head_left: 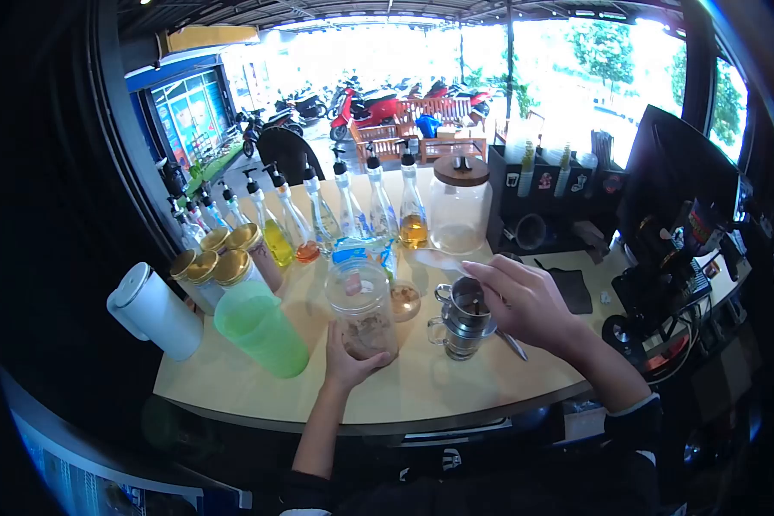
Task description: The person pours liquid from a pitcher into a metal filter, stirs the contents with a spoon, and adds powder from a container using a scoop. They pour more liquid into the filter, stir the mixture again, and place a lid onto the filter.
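Observation:
My left hand (350, 363) is wrapped round the lower part of a clear jar (361, 297), which has brown residue inside and stands on the counter. My right hand (525, 301) pinches a pale, translucent spoon (439, 260), its bowl pointing left above the counter. Just below that hand, a metal drip filter (467, 320) sits on a small glass cup (462, 347). Dark contents show inside the filter, though I cannot make out what they are. A round, clear brownish lid-like piece (405, 303) lies between the jar and the filter.
Pump bottles (342, 202) line the counter's far edge, beside a large wooden-lidded jar (458, 211). Gold-lidded canisters (234, 268), a green pitcher (262, 331) and a white jug (159, 310) stand left. A black organizer (559, 206) and monitor (675, 181) are right.

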A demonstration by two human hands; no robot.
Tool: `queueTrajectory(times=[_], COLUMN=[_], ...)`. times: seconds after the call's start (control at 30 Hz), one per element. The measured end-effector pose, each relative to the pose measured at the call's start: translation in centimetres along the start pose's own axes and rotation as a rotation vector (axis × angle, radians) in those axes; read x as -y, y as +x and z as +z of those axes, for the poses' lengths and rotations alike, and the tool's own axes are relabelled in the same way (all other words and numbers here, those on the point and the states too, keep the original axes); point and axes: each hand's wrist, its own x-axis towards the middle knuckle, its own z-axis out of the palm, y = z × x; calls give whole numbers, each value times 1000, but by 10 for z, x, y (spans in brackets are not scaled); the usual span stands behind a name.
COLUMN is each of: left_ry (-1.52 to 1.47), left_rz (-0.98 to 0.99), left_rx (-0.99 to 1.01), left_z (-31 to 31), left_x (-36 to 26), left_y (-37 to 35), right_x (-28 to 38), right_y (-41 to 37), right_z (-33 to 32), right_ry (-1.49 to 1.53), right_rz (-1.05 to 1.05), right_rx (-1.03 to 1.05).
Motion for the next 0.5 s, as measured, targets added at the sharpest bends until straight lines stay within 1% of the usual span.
queueTrajectory(times=[0.07, 0.1, 0.17, 0.2, 0.23, 0.3, 0.33, 0.37, 0.4, 0.5], left_ry=[-8, -18, -8, -7, -34, -60, -21, 17, 16, -20], left_rz=[-55, -44, -20, -19, -9, -7, 5, 17, 15, 13], left_rx=[-26, -40, -77, -80, -83, -97, -86, -74, -83, -41], left_z=[5, -1, -6, -7, -6, -6, -7, -8, -8, -11], left_x=[4, -3, -16, -16, -15, -11, -9, -8, -8, -10], left_y=[2, 1, 2, 2, 2, 0, 1, 1, 1, 0], right_x=[2, 19, 32, 37, 41, 50, 54, 58, 61, 64], right_y=[20, 33, 59, 71, 83, 101, 107, 113, 116, 117], right_z=[6, 8, 21, 32, 42, 60, 67, 73, 78, 84], right_ry=[-142, -157, -509, -590, -591, -745, -743, -758, -774, -788], right_rz=[-342, -355, -601, -652, -657, -731, -741, -751, -758, -765], right_rx=[-112, -115, -125, -142, -142, -51, -47, 0, 47, 56])
